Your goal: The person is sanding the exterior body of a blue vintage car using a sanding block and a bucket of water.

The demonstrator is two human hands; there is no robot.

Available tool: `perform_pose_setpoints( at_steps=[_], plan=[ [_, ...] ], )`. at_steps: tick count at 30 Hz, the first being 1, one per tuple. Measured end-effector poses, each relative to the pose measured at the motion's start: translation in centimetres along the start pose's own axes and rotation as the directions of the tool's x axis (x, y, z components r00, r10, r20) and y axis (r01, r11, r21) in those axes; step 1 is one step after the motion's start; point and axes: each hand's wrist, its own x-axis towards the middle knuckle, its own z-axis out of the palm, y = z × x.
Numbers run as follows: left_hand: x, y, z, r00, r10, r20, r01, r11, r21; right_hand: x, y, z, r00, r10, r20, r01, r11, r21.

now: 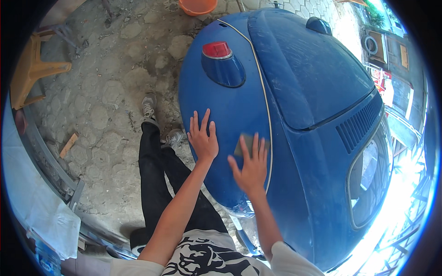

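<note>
A blue car's rounded fender (pixel 221 108) swells out in front of me, with a dusty, scuffed finish. My left hand (pixel 203 140) lies on it near its outer edge, fingers spread and holding nothing. Under the outstretched fingers of my right hand (pixel 251 168) is a greenish-grey square of sandpaper (pixel 238 150), pressed flat to the paint beside the pale beading (pixel 268 119) along the fender seam. The sandpaper is partly hidden by those fingers. Farther along the fender sits a tail light (pixel 217 49) with a red lens on a blue housing.
The car's ribbed lid (pixel 313 69) and rear window (pixel 370 177) are to the right. An orange basin (pixel 198 6) sits at the top. At the left are a yellow plastic chair (pixel 34 69) and a wood scrap (pixel 69 145) on the stone paving (pixel 99 117).
</note>
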Motion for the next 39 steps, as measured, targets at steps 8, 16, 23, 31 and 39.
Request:
perform_pose_setpoints(
  at_steps=[8,16,23,31,39],
  plan=[
    [-0.4,1.3,1.1,0.999,0.021,0.029,-0.019,0.999,-0.045,10.7,1.3,2.0,0.979,0.032,-0.203,-0.053,0.994,-0.097],
    [0.1,-0.7,0.4,1.0,0.018,-0.016,-0.018,1.0,-0.024,0.2,-2.6,2.0,0.999,0.008,-0.039,-0.011,0.997,-0.074],
    [-0.5,0.9,1.9,0.998,0.053,0.013,-0.052,0.993,-0.105,11.5,0.4,2.1,0.971,0.01,-0.241,-0.035,0.994,-0.1],
    [-0.5,1.6,0.9,0.992,0.03,0.124,-0.038,0.998,0.06,-2.7,-0.2,-1.7,0.996,0.053,-0.065,-0.053,0.999,-0.005],
    [-4.0,3.2,0.2,0.967,0.182,0.177,-0.214,0.959,0.184,-17.8,3.5,5.9,0.996,0.068,-0.063,-0.068,0.998,0.002]
  ],
)
